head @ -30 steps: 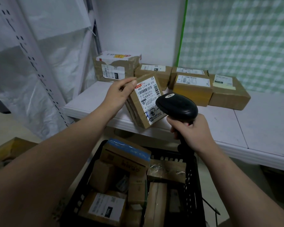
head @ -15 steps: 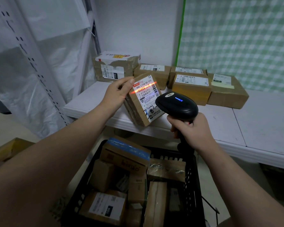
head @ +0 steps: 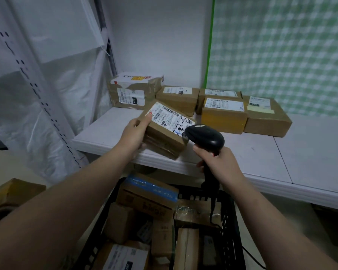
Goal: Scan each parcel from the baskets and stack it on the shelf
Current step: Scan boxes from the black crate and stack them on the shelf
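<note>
A row of parcels [head: 223, 115] is occupying the back of the shelf [head: 300, 152] at frame centre, each box touching or just beside the next. The right part of the shelf is lying bare and offering open passage. Over the front left strip, the held parcel [head: 164, 137] in the left hand [head: 134, 135] is blocking access. The scanner [head: 205, 137] in the right hand [head: 220, 164] is crowding just beside it. A perforated upright [head: 30, 78] and plastic sheeting [head: 66, 106] are closing off the left. At lower centre, the basket [head: 229, 221] is sitting packed with boxes.

Brown parcel [head: 165, 137] w/ white label, black scanner [head: 205, 137], green-white checked cloth [head: 281, 55].
</note>
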Tool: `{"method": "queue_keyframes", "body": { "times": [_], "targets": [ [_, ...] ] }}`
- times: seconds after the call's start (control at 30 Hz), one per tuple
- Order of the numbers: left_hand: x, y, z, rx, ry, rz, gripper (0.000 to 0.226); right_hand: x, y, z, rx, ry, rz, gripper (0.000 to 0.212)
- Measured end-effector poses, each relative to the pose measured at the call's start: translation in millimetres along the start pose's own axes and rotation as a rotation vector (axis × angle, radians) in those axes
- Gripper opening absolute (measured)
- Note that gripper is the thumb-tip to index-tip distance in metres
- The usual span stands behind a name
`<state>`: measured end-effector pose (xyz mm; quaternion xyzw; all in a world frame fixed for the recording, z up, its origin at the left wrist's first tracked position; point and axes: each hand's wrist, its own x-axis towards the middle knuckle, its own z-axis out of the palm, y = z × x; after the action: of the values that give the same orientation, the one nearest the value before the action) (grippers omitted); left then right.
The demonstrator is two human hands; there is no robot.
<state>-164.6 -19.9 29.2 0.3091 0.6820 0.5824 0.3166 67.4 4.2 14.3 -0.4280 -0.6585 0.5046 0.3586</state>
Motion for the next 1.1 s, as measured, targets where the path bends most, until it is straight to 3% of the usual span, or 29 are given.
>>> {"method": "queue_keyframes", "body": {
  "times": [0.07, 0.13, 0.23, 0.3, 0.4, 0.53, 0.77, 1.1],
  "targets": [
    [6, -6, 6, 0.084, 0.003, -0.085, 0.07, 6, 2, 2, 0.041, 0.004, 0.065, 0.018],
    [9, -11, 12, 0.297, 0.067, -0.037, 0.072, 13, 4, 4, 0.106, 0.013, 0.111, 0.016],
    [1, -12, 16, 0.675, 0.148, 0.34, 0.06, 22, 3, 4, 0.287, -0.003, 0.197, 0.022],
    [0, -17, 16, 0.921, -0.016, 0.594, 0.058, 28, 0, 3, 0.421, -0.012, 0.259, 0.028],
    [14, -26, 20, 1.194, -0.138, 0.656, 0.056, 37, -3, -3, 0.499, 0.038, 0.278, 0.021],
    [58, -20, 41, 1.133, -0.048, 0.598, 0.045, 47, 1, -9, 0.539, 0.055, 0.297, 0.013],
    [127, -16, 79, 1.063, -0.092, 0.698, 0.043, 59, 10, -6, 0.496, 0.051, 0.346, 0.017],
    [149, -15, 91, 1.057, -0.114, 0.759, 0.043, 65, 10, -5, 0.529, 0.069, 0.372, 0.016]
  ]
}}
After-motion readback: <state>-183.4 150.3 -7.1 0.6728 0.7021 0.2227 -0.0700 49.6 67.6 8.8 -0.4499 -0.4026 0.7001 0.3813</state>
